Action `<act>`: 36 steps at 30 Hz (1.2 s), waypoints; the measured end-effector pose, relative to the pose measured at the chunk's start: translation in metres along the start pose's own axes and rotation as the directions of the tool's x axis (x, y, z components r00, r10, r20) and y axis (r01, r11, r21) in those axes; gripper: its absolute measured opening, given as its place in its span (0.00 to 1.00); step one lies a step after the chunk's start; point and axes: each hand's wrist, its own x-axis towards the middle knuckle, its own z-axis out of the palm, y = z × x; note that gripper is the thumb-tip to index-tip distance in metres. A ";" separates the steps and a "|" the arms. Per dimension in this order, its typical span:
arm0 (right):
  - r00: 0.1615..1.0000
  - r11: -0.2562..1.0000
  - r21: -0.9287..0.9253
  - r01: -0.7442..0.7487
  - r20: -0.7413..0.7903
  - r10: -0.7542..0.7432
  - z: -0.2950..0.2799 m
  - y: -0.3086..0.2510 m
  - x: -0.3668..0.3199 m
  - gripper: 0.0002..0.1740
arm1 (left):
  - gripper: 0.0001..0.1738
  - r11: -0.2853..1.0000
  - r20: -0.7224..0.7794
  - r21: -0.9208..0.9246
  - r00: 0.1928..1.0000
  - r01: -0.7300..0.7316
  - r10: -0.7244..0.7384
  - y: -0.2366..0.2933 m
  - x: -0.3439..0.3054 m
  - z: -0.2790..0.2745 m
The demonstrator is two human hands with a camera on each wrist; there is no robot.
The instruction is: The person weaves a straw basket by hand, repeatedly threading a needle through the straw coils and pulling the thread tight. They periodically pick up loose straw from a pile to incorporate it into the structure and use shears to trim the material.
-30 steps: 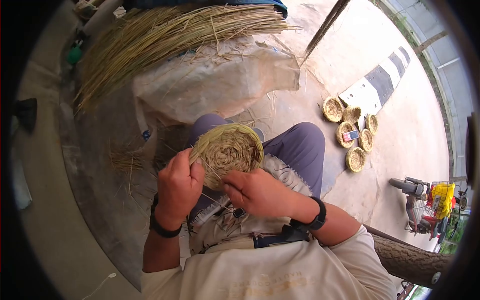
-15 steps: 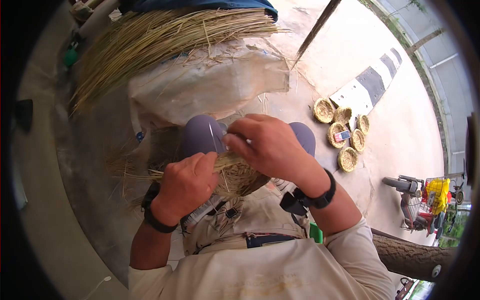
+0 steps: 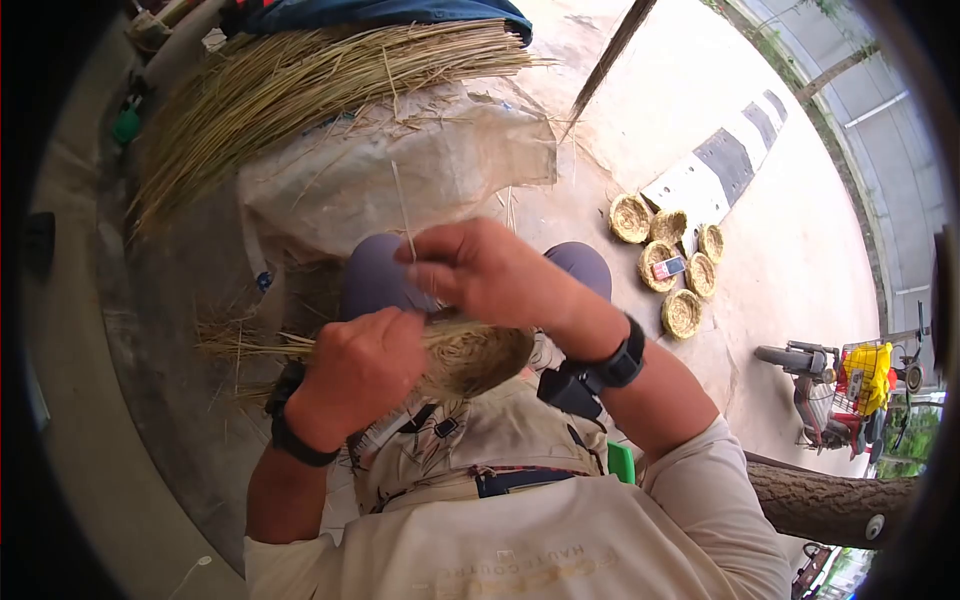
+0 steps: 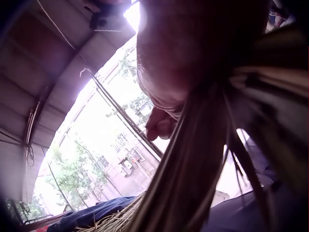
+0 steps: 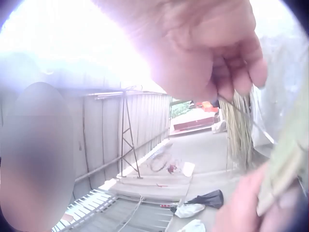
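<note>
A round, shallow straw basket [image 3: 487,358] sits tilted over the person's lap, its coiled inside partly hidden behind the hands. The left hand [image 3: 362,372] grips its left rim together with loose straw ends [image 3: 275,342] that stick out to the left. In the left wrist view those straws [image 4: 176,174] fan out below the dark palm. Raised above the far rim, the right hand [image 3: 488,275] pinches a thin strand [image 3: 403,205] between thumb and fingers. The right wrist view shows the strand [image 5: 258,129] running from the curled fingertips toward the basket and left hand.
A long pile of straw [image 3: 300,95] lies on plastic sheeting [image 3: 400,165] ahead. Several finished-looking small baskets [image 3: 682,315] stand on the ground at right, one with a phone [image 3: 668,267] on it. Beyond them lies a black-and-white striped board [image 3: 725,160]. A scooter [image 3: 815,400] is at far right.
The right hand has risen from the near rim to above the far side, then shifted left, drawing the strand up. The basket has tipped and the left hand has closed over its rim.
</note>
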 end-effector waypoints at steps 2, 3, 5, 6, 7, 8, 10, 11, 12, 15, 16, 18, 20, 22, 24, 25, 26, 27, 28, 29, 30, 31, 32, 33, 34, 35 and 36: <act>0.999 0.955 0.298 0.002 -0.039 0.011 -0.002 -0.013 -0.005 0.14 | 0.12 0.999 -0.003 0.019 1.000 0.028 -0.028 -0.009 -0.002 -0.005; 0.992 0.809 0.585 -0.059 -0.060 0.115 -0.007 -0.019 -0.006 0.15 | 0.13 0.999 -0.024 0.012 0.999 0.038 -0.038 -0.013 -0.002 -0.007; 0.981 0.324 0.944 0.065 -0.120 0.155 -0.021 -0.028 -0.009 0.18 | 0.14 0.997 -0.043 0.026 0.996 0.079 -0.078 -0.025 -0.007 -0.020; 0.967 0.140 0.973 0.184 -0.205 0.154 -0.032 -0.038 -0.013 0.19 | 0.15 0.993 -0.042 0.044 0.993 0.108 -0.106 -0.034 -0.012 -0.031; 0.961 0.170 0.959 0.227 -0.250 0.122 -0.049 -0.046 -0.027 0.20 | 0.15 0.989 -0.041 0.064 0.990 0.137 -0.134 -0.045 -0.019 -0.043; 0.947 0.269 0.922 0.280 -0.311 0.080 -0.068 -0.045 -0.042 0.21 | 0.15 0.977 -0.050 0.110 0.983 0.184 -0.179 -0.059 -0.028 -0.057; 0.874 0.399 0.828 0.395 -0.472 0.115 -0.146 -0.013 -0.094 0.21 | 0.15 0.922 -0.084 0.230 0.951 0.310 -0.299 -0.088 -0.063 -0.099; 0.781 0.547 0.723 0.421 -0.596 0.186 -0.169 0.001 -0.117 0.23 | 0.15 0.901 -0.092 0.263 0.938 0.346 -0.333 -0.097 -0.077 -0.112; 0.750 0.569 0.696 0.437 -0.632 0.196 -0.202 0.027 -0.146 0.24 | 0.14 0.878 -0.100 0.295 0.926 0.378 -0.365 -0.106 -0.090 -0.123; 0.713 0.606 0.675 0.421 -0.659 0.239 -0.293 0.099 -0.232 0.24 | 0.11 0.819 -0.109 0.375 0.898 0.435 -0.427 -0.118 -0.122 -0.146; 0.689 0.627 0.659 0.416 -0.678 0.256 -0.319 0.123 -0.262 0.23 | 0.10 0.804 -0.107 0.396 0.892 0.444 -0.440 -0.122 -0.131 -0.150; 0.549 0.611 0.631 0.478 -0.758 0.353 -0.371 0.165 -0.318 0.21 | 0.09 0.747 -0.078 0.432 0.846 0.505 -0.527 -0.128 -0.147 -0.156; 0.298 0.580 0.574 0.578 -0.810 0.505 -0.419 0.212 -0.377 0.18 | 0.07 0.705 -0.065 0.476 0.820 0.526 -0.568 -0.136 -0.160 -0.153; 0.178 0.672 0.549 0.497 -0.823 0.540 -0.410 0.205 -0.369 0.16 | 0.04 0.674 -0.062 0.532 0.817 0.514 -0.574 -0.143 -0.172 -0.146; 0.146 0.736 0.540 0.408 -0.834 0.532 -0.400 0.200 -0.361 0.17 | 0.04 0.705 -0.032 0.508 0.828 0.495 -0.559 -0.136 -0.168 -0.142; 0.082 0.827 0.513 0.231 -0.857 0.509 -0.376 0.175 -0.327 0.18 | 0.04 0.723 -0.018 0.492 0.837 0.484 -0.547 -0.131 -0.162 -0.136; 0.131 0.856 0.489 0.169 -0.872 0.472 -0.337 0.140 -0.282 0.19 | 0.04 0.769 0.011 0.432 0.850 0.470 -0.526 -0.121 -0.149 -0.129; 0.217 0.894 0.438 0.095 -0.885 0.411 -0.286 0.099 -0.228 0.18 | 0.04 0.816 0.042 0.364 0.867 0.450 -0.497 -0.106 -0.133 -0.121; 0.407 0.943 0.330 -0.041 -0.857 0.317 -0.243 0.074 -0.195 0.19 | 0.04 0.859 0.072 0.286 0.885 0.424 -0.460 -0.092 -0.117 -0.111; 0.580 0.960 0.244 -0.138 -0.765 0.278 -0.193 0.048 -0.157 0.18 | 0.05 0.900 0.109 0.195 0.904 0.389 -0.414 -0.080 -0.101 -0.098; 0.687 0.967 0.197 -0.162 -0.681 0.254 -0.138 0.026 -0.128 0.17 | 0.05 0.932 0.142 0.094 0.922 0.350 -0.360 -0.067 -0.086 -0.083; 0.867 0.982 0.169 -0.082 -0.473 0.153 -0.094 0.022 -0.112 0.18 | 0.05 0.952 0.172 -0.014 0.939 0.306 -0.299 -0.056 -0.072 -0.067; 0.969 0.990 0.139 -0.006 -0.245 0.040 -0.047 0.015 -0.089 0.22 | 0.06 0.964 0.195 -0.067 0.951 0.258 -0.241 -0.047 -0.061 -0.051; 0.993 0.991 0.069 0.117 -0.016 -0.116 -0.017 0.006 -0.061 0.21 | 0.08 0.970 0.218 -0.118 0.959 0.213 -0.184 -0.039 -0.052 -0.037; 0.955 0.951 0.097 0.294 -0.052 -0.291 0.021 0.018 -0.041 0.20 | 0.09 0.971 0.239 -0.165 0.962 0.172 -0.130 -0.033 -0.046 -0.025; 0.983 0.955 0.240 0.173 0.014 -0.182 0.044 0.029 -0.029 0.21 | 0.12 0.970 0.228 -0.180 0.966 0.163 -0.121 -0.030 -0.044 -0.016; 0.993 0.940 0.341 0.019 0.105 -0.058 0.054 0.051 -0.031 0.22 | 0.14 0.969 0.220 -0.188 0.968 0.162 -0.119 -0.028 -0.045 -0.010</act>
